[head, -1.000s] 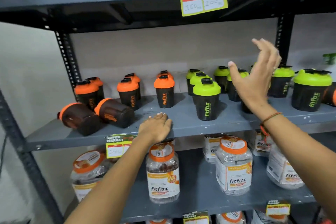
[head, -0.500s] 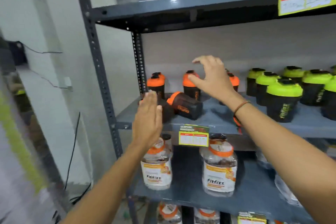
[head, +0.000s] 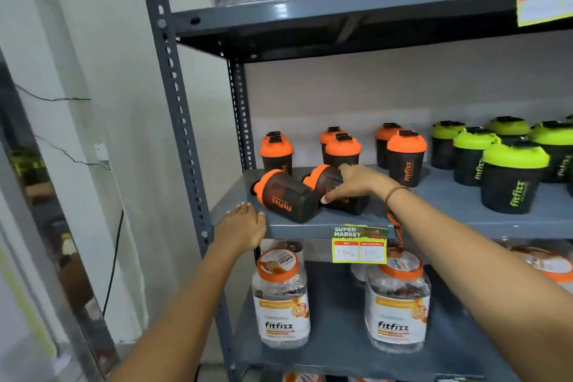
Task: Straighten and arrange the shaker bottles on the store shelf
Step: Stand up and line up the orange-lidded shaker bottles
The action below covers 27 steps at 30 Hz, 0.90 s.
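Note:
Two dark shaker bottles with orange lids lie on their sides at the front left of the grey middle shelf (head: 465, 217). My right hand (head: 356, 183) wraps over the right fallen bottle (head: 325, 177), fingers closed on its body. The left fallen bottle (head: 285, 195) lies free, lid pointing left. My left hand (head: 242, 226) rests on the shelf's front left edge, just below that bottle, holding nothing. Several orange-lid shakers (head: 406, 158) stand upright behind. Green-lid shakers (head: 511, 180) stand upright to the right.
A grey perforated upright post (head: 176, 121) frames the shelf's left side. A yellow price tag (head: 359, 245) hangs on the shelf edge. Clear fitfizz jars (head: 282, 298) with orange lids fill the shelf below. Packaged goods sit on the top shelf (head: 341, 9).
The view has shifted left and closer. My right hand came down from the air onto the right fallen bottle. My left hand moved to the shelf's front left edge.

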Each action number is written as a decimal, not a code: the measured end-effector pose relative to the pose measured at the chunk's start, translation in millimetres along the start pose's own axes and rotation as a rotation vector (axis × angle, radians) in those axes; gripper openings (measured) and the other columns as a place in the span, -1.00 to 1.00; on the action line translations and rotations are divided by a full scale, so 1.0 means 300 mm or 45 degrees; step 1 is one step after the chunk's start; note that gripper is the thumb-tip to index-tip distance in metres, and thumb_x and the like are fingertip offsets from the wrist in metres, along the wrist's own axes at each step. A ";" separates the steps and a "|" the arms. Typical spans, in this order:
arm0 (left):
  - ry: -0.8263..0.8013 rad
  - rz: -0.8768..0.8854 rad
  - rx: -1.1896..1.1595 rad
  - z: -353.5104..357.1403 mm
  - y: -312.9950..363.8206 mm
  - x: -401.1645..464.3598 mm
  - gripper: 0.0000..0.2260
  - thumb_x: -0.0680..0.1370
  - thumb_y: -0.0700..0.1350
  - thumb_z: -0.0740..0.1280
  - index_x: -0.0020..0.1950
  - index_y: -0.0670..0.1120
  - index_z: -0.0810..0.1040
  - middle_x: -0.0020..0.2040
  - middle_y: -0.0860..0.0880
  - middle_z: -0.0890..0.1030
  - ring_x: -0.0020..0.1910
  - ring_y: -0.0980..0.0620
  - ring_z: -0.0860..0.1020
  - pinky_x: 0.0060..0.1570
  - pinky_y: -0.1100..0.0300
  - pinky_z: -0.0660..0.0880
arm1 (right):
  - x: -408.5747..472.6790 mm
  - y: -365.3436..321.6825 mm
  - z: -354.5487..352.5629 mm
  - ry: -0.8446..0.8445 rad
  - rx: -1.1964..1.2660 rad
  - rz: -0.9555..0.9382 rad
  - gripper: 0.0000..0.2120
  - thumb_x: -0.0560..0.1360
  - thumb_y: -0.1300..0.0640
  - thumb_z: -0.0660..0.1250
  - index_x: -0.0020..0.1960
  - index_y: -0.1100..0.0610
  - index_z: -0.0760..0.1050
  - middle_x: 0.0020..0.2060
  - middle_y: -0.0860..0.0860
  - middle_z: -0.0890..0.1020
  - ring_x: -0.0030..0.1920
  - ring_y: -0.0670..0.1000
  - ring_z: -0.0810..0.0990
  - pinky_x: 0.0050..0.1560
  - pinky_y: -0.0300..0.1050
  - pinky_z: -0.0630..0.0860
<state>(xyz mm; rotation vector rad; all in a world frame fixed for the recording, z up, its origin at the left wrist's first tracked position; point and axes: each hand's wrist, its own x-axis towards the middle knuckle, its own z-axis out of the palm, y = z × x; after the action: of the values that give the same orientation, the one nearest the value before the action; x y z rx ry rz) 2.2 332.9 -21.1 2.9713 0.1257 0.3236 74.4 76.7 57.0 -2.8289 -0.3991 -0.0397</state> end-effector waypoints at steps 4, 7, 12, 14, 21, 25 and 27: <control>-0.058 0.020 0.009 0.001 -0.017 0.046 -0.47 0.66 0.01 -0.09 0.56 -0.25 0.08 0.57 -0.21 0.10 0.56 -0.09 0.08 0.51 0.02 0.02 | -0.008 0.037 0.014 0.103 0.223 -0.015 -0.27 0.26 -0.29 0.54 0.22 0.15 0.47 0.14 0.08 0.59 0.10 0.09 0.57 0.08 0.00 0.55; -0.065 0.027 0.010 0.007 -0.026 0.070 -0.47 0.65 0.01 -0.10 0.56 -0.24 0.08 0.58 -0.20 0.10 0.56 -0.09 0.08 0.51 0.00 0.02 | -0.032 0.090 0.008 0.261 0.708 -0.042 -0.40 0.22 -0.20 0.60 0.14 0.03 0.51 0.00 -0.02 0.63 -0.05 -0.03 0.62 -0.18 -0.19 0.53; -0.023 0.047 0.017 0.023 -0.037 0.080 -0.48 0.65 0.01 -0.08 0.55 -0.23 0.12 0.57 -0.19 0.14 0.55 -0.08 0.11 0.50 -0.03 0.04 | -0.084 0.212 -0.039 0.644 1.430 -0.092 -0.46 0.32 -0.01 0.60 0.22 0.09 0.53 0.04 0.02 0.71 0.01 -0.02 0.68 -0.13 -0.25 0.58; -0.013 0.052 0.028 0.027 -0.039 0.081 -0.48 0.65 0.01 -0.08 0.54 -0.23 0.13 0.57 -0.19 0.15 0.55 -0.08 0.12 0.50 -0.03 0.05 | -0.105 0.281 -0.052 0.726 1.543 -0.078 -0.47 0.34 0.05 0.59 0.24 0.13 0.52 0.08 0.08 0.71 0.02 0.01 0.69 0.00 -0.10 0.63; 0.046 0.054 0.049 0.036 -0.040 0.080 -0.48 0.64 0.01 -0.07 0.54 -0.22 0.15 0.57 -0.18 0.15 0.54 -0.08 0.15 0.48 -0.03 0.10 | -0.168 0.465 -0.019 0.713 1.528 0.060 -0.45 0.42 0.25 0.52 0.35 0.20 0.40 0.23 0.13 0.62 0.25 0.09 0.60 0.32 0.18 0.50; 0.058 0.049 0.058 0.039 -0.043 0.081 -0.48 0.64 0.03 -0.08 0.54 -0.20 0.15 0.57 -0.17 0.16 0.54 -0.08 0.16 0.48 -0.03 0.11 | -0.203 0.503 -0.001 0.594 1.421 0.063 -0.43 0.44 0.26 0.49 0.40 0.17 0.36 0.26 0.10 0.60 0.14 -0.05 0.64 0.12 -0.12 0.61; 0.066 0.049 0.065 0.041 -0.044 0.081 -0.48 0.64 0.04 -0.08 0.55 -0.19 0.15 0.57 -0.17 0.16 0.54 -0.08 0.16 0.48 -0.03 0.11 | -0.215 0.518 0.006 0.566 1.374 0.079 -0.44 0.46 0.24 0.47 0.40 0.15 0.36 0.23 0.08 0.61 -0.10 -0.24 0.62 -0.28 -0.40 0.53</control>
<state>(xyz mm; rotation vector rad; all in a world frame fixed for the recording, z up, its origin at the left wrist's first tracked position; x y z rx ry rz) 27.7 346.5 -30.1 3.0201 0.0840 0.4079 55.0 -83.2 8.4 -1.6976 -0.1456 -0.3239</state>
